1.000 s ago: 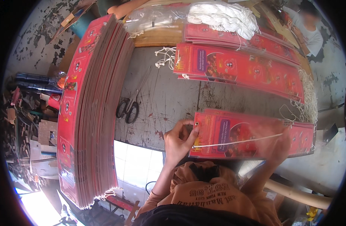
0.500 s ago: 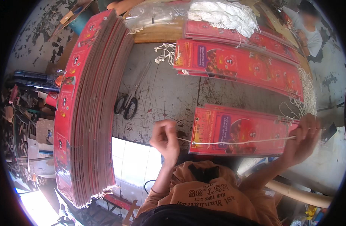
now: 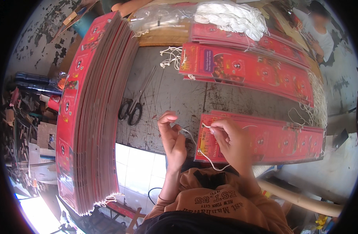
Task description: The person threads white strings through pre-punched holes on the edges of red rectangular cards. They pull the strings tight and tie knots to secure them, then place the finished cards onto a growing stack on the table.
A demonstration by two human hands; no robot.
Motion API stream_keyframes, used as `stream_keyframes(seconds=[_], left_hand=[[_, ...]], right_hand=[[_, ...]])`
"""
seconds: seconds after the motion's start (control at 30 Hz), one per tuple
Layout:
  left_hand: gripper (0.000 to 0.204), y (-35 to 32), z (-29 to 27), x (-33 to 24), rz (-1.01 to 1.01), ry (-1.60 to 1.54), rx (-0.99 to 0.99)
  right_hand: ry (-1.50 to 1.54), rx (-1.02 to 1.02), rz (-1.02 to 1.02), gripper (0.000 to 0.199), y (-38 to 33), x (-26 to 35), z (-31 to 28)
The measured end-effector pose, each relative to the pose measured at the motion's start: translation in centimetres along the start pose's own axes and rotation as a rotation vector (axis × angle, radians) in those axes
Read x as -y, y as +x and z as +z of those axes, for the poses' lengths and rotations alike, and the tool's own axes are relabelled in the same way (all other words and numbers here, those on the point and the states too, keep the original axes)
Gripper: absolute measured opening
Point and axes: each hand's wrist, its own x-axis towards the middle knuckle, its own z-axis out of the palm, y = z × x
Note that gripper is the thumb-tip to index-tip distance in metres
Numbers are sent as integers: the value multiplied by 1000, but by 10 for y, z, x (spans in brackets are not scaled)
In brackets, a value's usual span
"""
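Hands (image 3: pixel 202 138) pinch thin white string (image 3: pixel 205 157).

— Could you follow the white string (image 3: pixel 204 156) all the way?

— No. It ran behind the right hand (image 3: pixel 233 142), and its end at the left hand (image 3: pixel 172 134) was too thin to tell whether it was knotted.

— And the red card stack (image 3: pixel 264 140) under that hand?

— The hand covered its near-left part; how many cards lay in it, I couldn't count.

— The person (image 3: pixel 317 29) at the far right?

— Blurred and cut by the rim. The clutter (image 3: pixel 27 117) at the left was too small to make out.
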Motion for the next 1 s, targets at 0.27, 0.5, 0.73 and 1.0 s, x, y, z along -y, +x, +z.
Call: stream_keyframes(seconds=[0.27, 0.5, 0.73, 1.0], left_hand=[[46, 0, -1, -2, 134, 644, 25], [41, -2, -35, -20, 78, 991, 152], [16, -10, -54, -28, -5, 1168, 93], [10, -7, -48, -5, -87, -131, -122]], right_hand=[[32, -94, -91, 11, 2, -3, 11], [16, -59, -102, 11, 2, -3, 8], [-2, -36, -98, 12, 2, -1, 8], [-66, -84, -147, 12, 3, -1, 12]])
